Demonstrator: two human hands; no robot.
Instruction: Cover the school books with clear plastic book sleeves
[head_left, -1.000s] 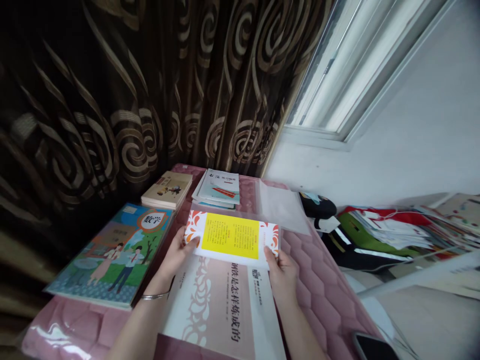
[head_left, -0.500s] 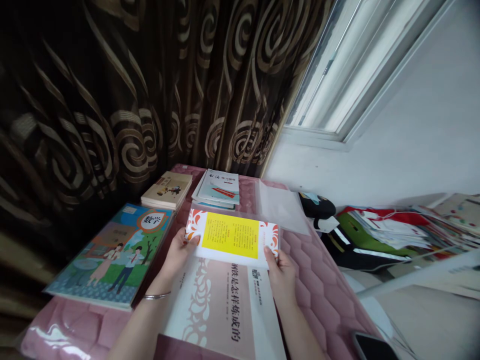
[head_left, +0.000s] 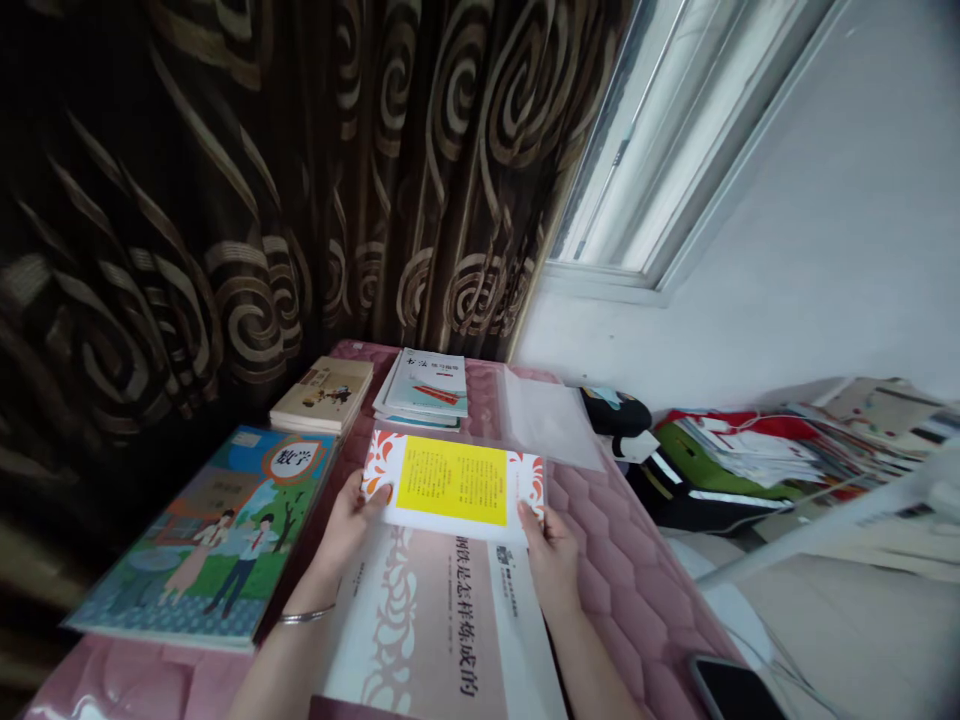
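Observation:
My left hand (head_left: pixel 349 520) and my right hand (head_left: pixel 549 555) hold the two lower corners of a folded flap (head_left: pixel 454 482) of a book cover, white with orange swirls and a yellow panel. The flap is bent up over a pale pink book (head_left: pixel 435 620) with dark lettering that lies on the pink quilted tabletop (head_left: pixel 630 600). Both hands pinch the flap's edge, thumbs on top. A thin bracelet circles my left wrist (head_left: pixel 304 616).
A large illustrated maths book (head_left: pixel 202 535) lies at the left. Two stacks of books (head_left: pixel 322 392) (head_left: pixel 424 385) and a clear plastic sleeve (head_left: pixel 551 425) sit behind. A phone (head_left: pixel 735 690) lies at the lower right. Dark patterned curtains hang behind; cluttered papers (head_left: pixel 757 455) sit at right.
The view has shifted slightly down and left; my hands keep the same hold on the flap.

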